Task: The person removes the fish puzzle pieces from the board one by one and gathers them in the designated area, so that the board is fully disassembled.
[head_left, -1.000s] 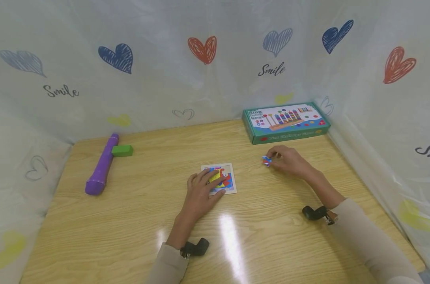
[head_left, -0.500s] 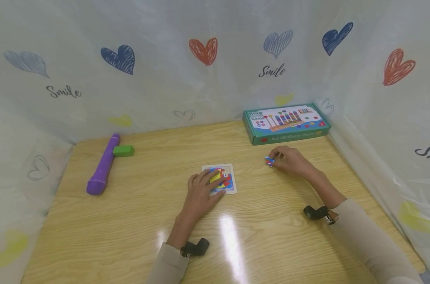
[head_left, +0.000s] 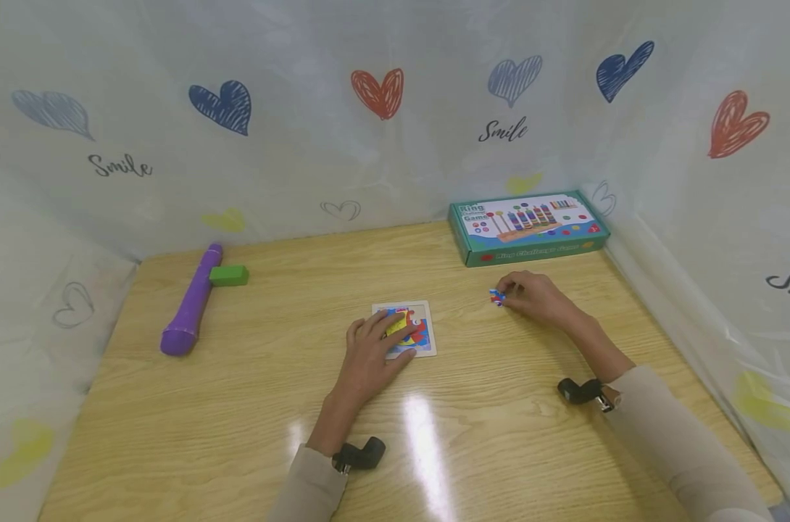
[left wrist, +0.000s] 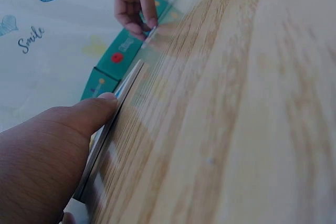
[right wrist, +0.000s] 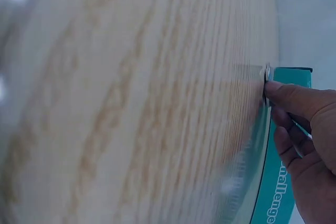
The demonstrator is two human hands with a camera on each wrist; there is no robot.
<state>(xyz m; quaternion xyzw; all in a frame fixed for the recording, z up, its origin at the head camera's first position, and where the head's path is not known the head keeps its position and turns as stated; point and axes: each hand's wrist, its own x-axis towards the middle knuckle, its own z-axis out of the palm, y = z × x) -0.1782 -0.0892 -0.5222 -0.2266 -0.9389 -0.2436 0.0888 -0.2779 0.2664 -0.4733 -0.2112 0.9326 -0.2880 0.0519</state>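
A small square jigsaw board [head_left: 430, 346] with a red, yellow and blue picture and a pale frame lies on the table. My left hand [head_left: 369, 357] rests on it, fingers spread over the picture and covering much of its left part. In the left wrist view the thumb [left wrist: 100, 109] lies at the edge of the thin board. To the right, my right hand [head_left: 535, 297] pinches a small blue, red and white puzzle piece [head_left: 496, 297] between thumb and fingers, close over the table. The right wrist view shows that piece [right wrist: 268, 85] edge-on at the fingertips.
A green Ring Challenge Game box [head_left: 528, 228] stands at the back right, just beyond my right hand. At the left lie a purple toy microphone [head_left: 189, 304] and a green block [head_left: 229, 275] against it. A curtain with hearts [head_left: 377, 94] surrounds the wooden table [head_left: 238, 420].
My right hand has shifted slightly right with the puzzle piece, which has turned a little between the fingers. The left hand stays on the board.
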